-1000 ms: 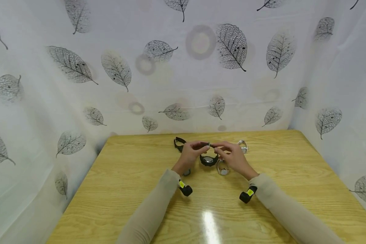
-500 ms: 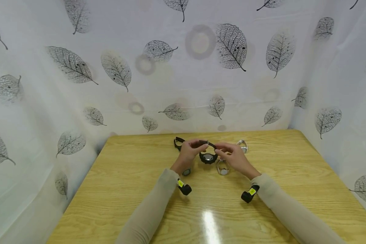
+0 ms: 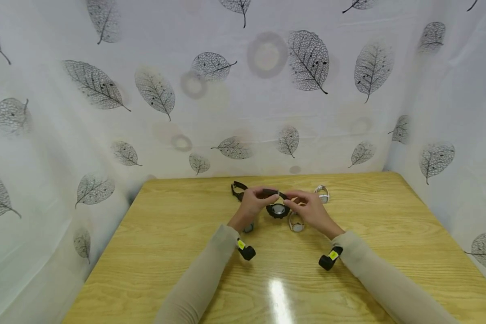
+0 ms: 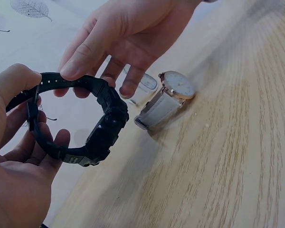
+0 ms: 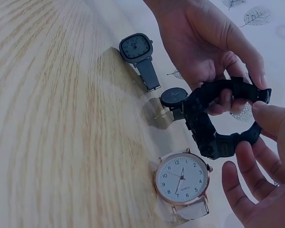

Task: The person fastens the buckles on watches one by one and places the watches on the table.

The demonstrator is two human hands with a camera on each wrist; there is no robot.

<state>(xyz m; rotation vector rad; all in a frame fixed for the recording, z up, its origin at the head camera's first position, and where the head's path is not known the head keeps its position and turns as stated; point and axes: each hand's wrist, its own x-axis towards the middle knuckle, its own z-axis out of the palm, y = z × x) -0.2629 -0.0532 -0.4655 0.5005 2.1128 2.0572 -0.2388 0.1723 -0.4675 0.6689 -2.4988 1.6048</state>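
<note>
Between both hands, raised off the table, a black chunky wristwatch [image 3: 278,210] hangs with its strap looped round and its face low. My left hand [image 3: 251,204] pinches the strap by the buckle, thumb on top and fingers below, as the left wrist view shows. With thumb and fingertips, my right hand [image 3: 311,210] holds the strap's other stretch. The free strap end runs through the buckle toward the left palm. A white-strapped watch [image 4: 178,85] with a rose-gold case stands on the table beneath the right hand.
A square dark watch [image 5: 135,48] and a round dark watch [image 5: 173,97] stand on the wooden table [image 3: 178,252]. At the back left lies a black-strapped watch [image 3: 237,192], partly behind the left hand. A white watch [image 3: 323,196] sits behind the right hand. Leaf-patterned curtains [image 3: 243,112] enclose the table.
Both hands keep hold of the black watch. Its strap rose and arched between them half a second ago; now the upper part sits slightly lower and flatter.
</note>
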